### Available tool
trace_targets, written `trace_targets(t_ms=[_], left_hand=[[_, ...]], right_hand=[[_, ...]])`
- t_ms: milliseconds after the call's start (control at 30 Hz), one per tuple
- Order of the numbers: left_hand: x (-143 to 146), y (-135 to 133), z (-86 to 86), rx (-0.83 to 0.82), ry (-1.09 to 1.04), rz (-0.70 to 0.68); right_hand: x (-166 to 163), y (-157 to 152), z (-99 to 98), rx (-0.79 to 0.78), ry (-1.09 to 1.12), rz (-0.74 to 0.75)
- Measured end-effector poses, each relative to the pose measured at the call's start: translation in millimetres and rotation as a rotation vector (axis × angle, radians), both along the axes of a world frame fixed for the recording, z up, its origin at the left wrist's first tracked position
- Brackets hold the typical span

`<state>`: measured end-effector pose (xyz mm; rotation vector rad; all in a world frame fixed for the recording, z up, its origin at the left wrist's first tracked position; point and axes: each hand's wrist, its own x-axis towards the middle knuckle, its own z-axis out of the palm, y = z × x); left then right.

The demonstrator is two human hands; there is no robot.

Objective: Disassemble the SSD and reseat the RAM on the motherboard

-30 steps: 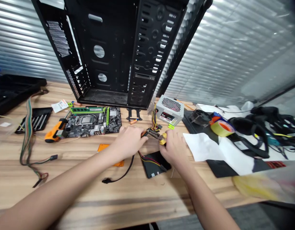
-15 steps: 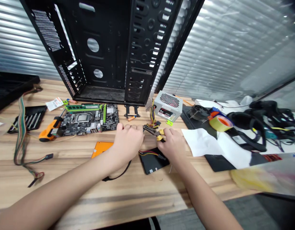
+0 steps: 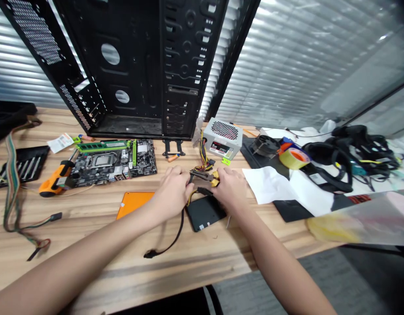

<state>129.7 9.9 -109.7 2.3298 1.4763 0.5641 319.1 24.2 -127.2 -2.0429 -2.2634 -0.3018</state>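
My right hand (image 3: 230,187) is closed round the yellow handles of a pair of pliers (image 3: 202,176), whose jaws point left. In my left hand (image 3: 173,190), the fingers are wrapped round cables at the jaw tips; the exact grip point is hidden. A black cable (image 3: 181,227) hangs below that hand and ends in a connector on the table. Yellow and dark wires (image 3: 190,197) loop beneath the pliers, over a flat black drive (image 3: 206,213). Partly behind my left forearm lies an orange drive (image 3: 132,203). Just beyond the pliers, the grey power supply (image 3: 223,136) trails its wire bundle (image 3: 203,151).
A black computer case (image 3: 136,65) stands at the back. To the left lie a motherboard (image 3: 113,162), an orange screwdriver (image 3: 55,178) and a ribbon cable (image 3: 12,183). White paper (image 3: 270,186), yellow tape (image 3: 294,158) and a fan (image 3: 265,145) are on the right.
The view has shifted slightly. The black cable's lower end reaches further down the table. The wires that lay across the black drive are now bunched up between my hands.
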Motion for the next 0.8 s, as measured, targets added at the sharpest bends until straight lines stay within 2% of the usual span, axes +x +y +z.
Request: trace_targets(t_ms=[400,800], left_hand=[[2,-2,0.0,-0.111,-0.445,-0.033],[-3,-1,4.3,-0.083,-0.369,-0.046]], right_hand=[[-7,-1,-0.8,-0.021,-0.004,-0.035],[-13,-2,5.9,-0.063,0.031,-0.068]])
